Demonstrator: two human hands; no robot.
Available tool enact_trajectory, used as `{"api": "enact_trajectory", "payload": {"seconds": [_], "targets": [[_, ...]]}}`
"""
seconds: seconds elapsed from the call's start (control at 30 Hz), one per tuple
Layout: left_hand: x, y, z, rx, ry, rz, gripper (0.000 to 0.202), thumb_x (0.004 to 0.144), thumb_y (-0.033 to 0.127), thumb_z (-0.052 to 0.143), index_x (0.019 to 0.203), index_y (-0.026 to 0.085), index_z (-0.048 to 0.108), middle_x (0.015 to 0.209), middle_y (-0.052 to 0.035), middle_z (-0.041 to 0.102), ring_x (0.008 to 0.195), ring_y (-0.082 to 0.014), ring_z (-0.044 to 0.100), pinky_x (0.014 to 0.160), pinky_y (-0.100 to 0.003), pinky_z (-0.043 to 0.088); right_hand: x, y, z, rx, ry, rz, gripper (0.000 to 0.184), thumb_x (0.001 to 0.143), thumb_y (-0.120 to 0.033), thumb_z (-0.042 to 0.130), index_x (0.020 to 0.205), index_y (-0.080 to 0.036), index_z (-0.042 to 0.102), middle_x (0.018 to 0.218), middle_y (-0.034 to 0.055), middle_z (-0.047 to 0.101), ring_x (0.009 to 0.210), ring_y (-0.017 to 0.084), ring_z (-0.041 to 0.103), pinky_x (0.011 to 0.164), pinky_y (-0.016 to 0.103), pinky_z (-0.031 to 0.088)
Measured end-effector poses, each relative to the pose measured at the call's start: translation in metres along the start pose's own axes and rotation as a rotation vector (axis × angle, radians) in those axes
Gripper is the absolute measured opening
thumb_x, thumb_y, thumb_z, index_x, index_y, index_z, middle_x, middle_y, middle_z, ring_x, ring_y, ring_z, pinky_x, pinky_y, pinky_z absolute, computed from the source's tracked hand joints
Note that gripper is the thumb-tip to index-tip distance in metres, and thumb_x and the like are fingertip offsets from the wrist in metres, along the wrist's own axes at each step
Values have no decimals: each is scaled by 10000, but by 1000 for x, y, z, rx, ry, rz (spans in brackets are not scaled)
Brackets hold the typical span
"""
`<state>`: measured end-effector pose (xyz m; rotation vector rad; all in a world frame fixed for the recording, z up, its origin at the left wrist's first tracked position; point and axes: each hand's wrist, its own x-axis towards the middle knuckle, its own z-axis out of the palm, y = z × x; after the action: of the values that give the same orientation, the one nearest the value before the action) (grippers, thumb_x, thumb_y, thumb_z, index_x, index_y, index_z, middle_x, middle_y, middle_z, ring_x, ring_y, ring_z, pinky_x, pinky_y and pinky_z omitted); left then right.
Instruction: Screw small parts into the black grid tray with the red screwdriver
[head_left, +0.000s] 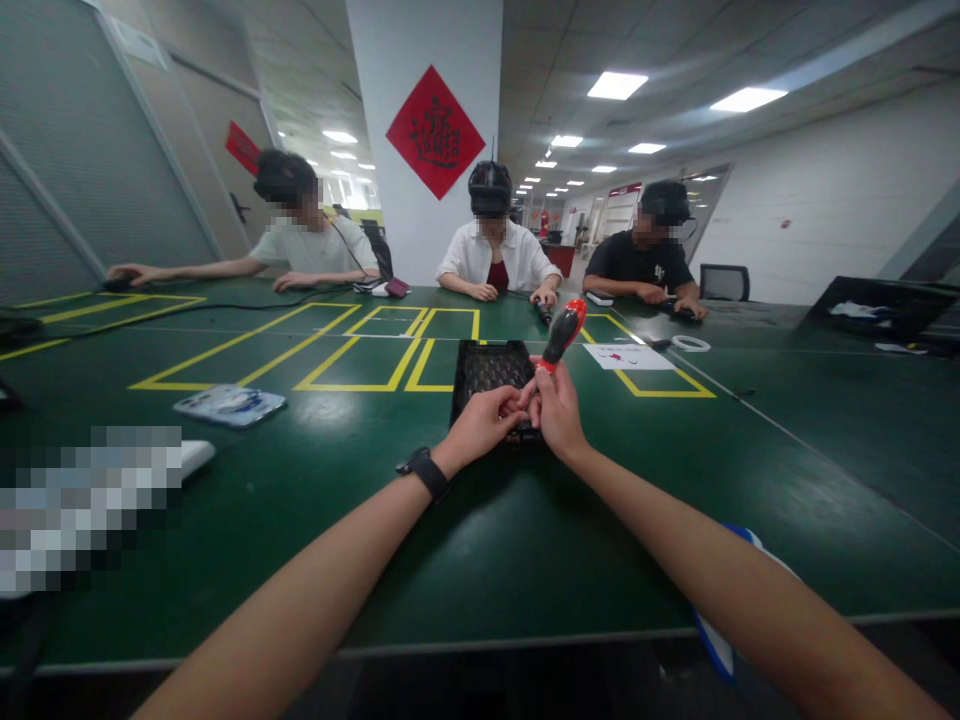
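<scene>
The near edge of the table [525, 640] runs just under both forearms, and a broad bare stretch of green surface lies between that edge and the black tray [489, 372], the landmark here. The forearms reach out and converge at the tray's near edge. The left hand [484, 425], a dark watch [427, 470] on its wrist, is curled with fingertips pinched at the tray's near rim; what it pinches is too small to tell. The right hand [559, 412] touches the left and is closed around a red-and-black screwdriver [562, 335], held with its handle tilted up and away, over the tray's right side. Left of the tray, well apart, lies a flat blister pack [229, 404]; right of it and a little beyond, a white paper sheet [628, 356] inside yellow tape lines. Beyond the tray, three people [491, 255] sit along the table's far edge.
</scene>
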<state>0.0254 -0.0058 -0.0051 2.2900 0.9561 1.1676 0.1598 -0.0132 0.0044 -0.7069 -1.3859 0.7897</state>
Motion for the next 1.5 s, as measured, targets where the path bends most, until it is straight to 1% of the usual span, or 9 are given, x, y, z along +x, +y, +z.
{"api": "enact_trajectory", "payload": {"seconds": [0.17,0.43,0.6,0.77,1.03,1.17,1.3,1.4,1.5], "targets": [[0,-3,2,23,-13,-85,109,747,249,600,765,144,575,684,10,596,605,-104,514,568,-212,382,-1,0,2,-6,20,-5,364,859,-476,410,1084,-192,451,548,-73,538,330,33,375,335,139,285],[0,-1,-1,143,-29,-25,101,789,226,547,758,145,598,722,-11,606,646,-117,513,601,-227,362,-2,3,0,-27,29,-2,369,877,-459,373,1114,-196,478,585,-58,559,344,32,380,341,141,291],[0,-1,0,102,-31,-14,115,798,236,540,793,149,615,741,-9,620,665,-118,528,629,-228,378,-1,2,0,-17,40,-2,384,864,-461,404,1135,-198,471,589,-58,560,335,32,374,326,146,280],[1,-6,2,29,-34,-93,134,765,271,584,791,143,614,722,-6,629,641,-118,542,600,-221,390,-2,-1,2,1,40,-20,361,858,-456,423,1114,-204,462,568,-68,543,341,34,386,327,142,280],[2,-4,0,97,-93,7,163,821,224,500,761,138,625,689,0,605,637,-111,513,605,-219,359,2,3,-2,45,-2,25,386,879,-459,367,1132,-183,460,551,-63,545,311,35,349,308,155,254],[2,-3,1,56,-70,-18,140,796,258,552,822,141,623,754,-10,625,681,-119,533,646,-221,387,2,2,-1,60,26,35,376,865,-470,392,1101,-185,455,548,-69,540,317,32,356,309,147,256],[0,-2,1,65,-19,-52,147,739,278,627,781,139,597,700,2,605,624,-109,514,591,-210,375,3,-1,4,48,33,26,355,857,-464,415,1078,-189,454,547,-70,530,340,37,386,327,144,278],[-1,-2,0,120,39,-40,116,750,254,612,747,139,593,674,4,593,601,-104,493,570,-210,352,6,-2,9,35,51,8,332,863,-454,413,1056,-189,463,539,-70,519,351,39,395,340,145,290],[-1,-2,-1,122,46,-27,97,782,222,565,759,138,606,681,-2,603,611,-105,504,587,-212,355,10,-2,11,19,69,-1,342,870,-462,390,1045,-183,480,539,-64,516,351,38,387,341,149,290]]}}
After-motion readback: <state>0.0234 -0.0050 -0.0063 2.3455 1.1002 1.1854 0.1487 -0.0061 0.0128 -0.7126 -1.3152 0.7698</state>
